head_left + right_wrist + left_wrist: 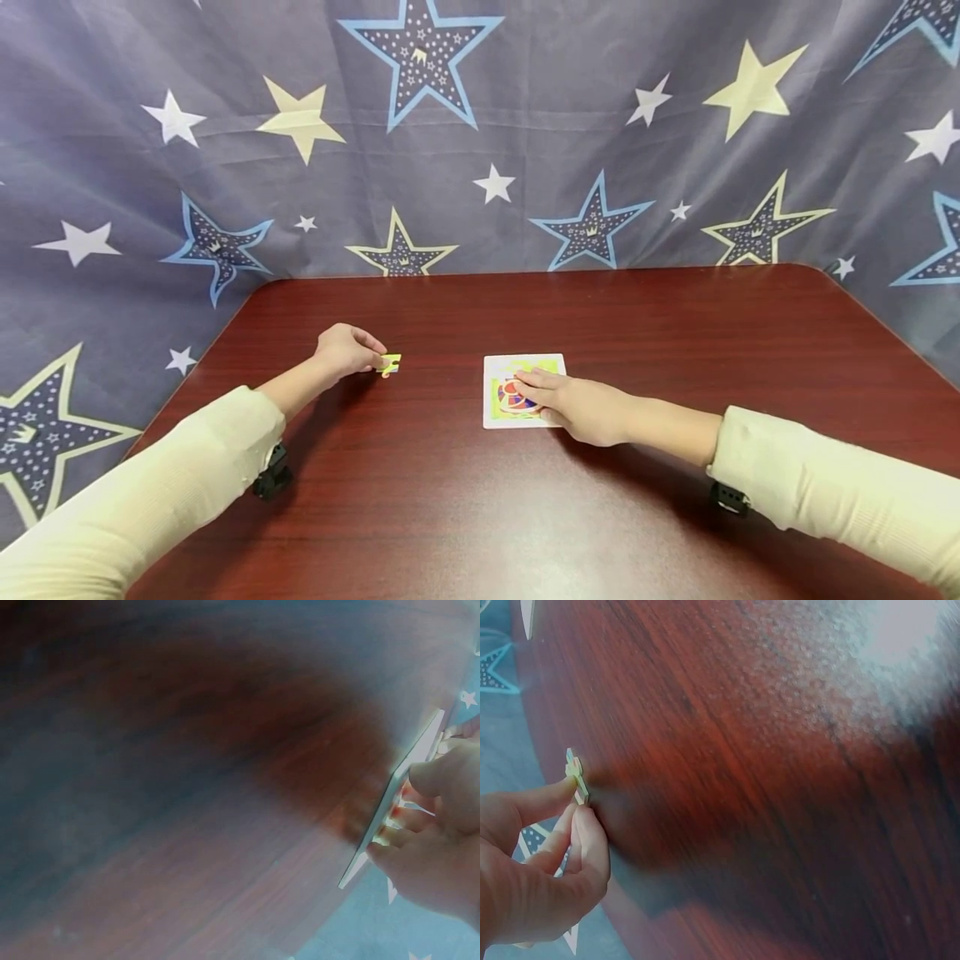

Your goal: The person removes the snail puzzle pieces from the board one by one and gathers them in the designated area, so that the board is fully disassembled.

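Observation:
Between thumb and fingertips, my left hand (348,350) pinches a small yellow jigsaw puzzle piece (392,364) at the left of the table. The left wrist view shows this puzzle piece (578,780) nearly edge-on, held by the tips of the left hand (547,870). Right of the middle lies a square puzzle board (491,417) with a white border and a yellow, red and purple picture. My right hand (588,407) rests on it with fingers stretched over the picture, covering its right part. The board's edge (394,787) shows beside the right hand (442,817) in the right wrist view.
The dark red wooden table (450,500) has a far edge against a grey-blue curtain (480,108) printed with stars. Small black devices (273,472) sit under both pale sleeves (187,467).

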Demonstrator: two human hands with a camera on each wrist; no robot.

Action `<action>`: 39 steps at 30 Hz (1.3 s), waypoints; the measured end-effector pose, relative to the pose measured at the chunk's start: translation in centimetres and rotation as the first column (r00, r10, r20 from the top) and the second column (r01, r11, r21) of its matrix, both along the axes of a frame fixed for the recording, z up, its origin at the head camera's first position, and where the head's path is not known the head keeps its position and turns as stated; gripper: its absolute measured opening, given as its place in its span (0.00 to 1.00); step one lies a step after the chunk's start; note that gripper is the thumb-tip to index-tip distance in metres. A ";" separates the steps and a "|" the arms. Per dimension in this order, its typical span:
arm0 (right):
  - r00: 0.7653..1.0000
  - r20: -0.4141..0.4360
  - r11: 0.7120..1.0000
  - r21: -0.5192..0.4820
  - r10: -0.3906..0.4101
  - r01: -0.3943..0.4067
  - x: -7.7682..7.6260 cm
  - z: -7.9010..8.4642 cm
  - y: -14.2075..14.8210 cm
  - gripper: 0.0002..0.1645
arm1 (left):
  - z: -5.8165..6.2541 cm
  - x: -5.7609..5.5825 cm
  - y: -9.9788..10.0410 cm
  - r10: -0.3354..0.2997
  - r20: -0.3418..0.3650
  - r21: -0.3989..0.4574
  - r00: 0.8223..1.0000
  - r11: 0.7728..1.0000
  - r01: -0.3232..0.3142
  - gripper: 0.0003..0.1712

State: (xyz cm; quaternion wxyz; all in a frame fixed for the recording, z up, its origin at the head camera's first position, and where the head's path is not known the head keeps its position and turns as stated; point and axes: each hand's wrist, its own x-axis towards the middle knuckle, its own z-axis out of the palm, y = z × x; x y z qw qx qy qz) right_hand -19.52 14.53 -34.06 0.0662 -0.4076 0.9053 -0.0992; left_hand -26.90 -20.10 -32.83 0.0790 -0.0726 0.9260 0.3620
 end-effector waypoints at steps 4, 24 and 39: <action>1.000 -0.011 1.000 0.002 0.001 -0.001 -0.2 -0.1 -0.1 0.30 | 0.0 0.0 0.0 0.008 0.006 -0.020 1.000 1.000 -0.008 0.15; 0.999 0.029 0.999 -0.037 -0.032 0.033 0.2 0.3 0.7 0.32 | 2.8 -0.4 5.8 -0.151 -0.053 -0.031 0.987 0.988 0.149 0.16; 0.999 0.039 0.999 -0.037 -0.030 0.031 0.9 0.8 1.6 0.30 | 1.2 1.1 13.2 -0.312 -0.039 0.000 0.949 0.950 0.313 0.07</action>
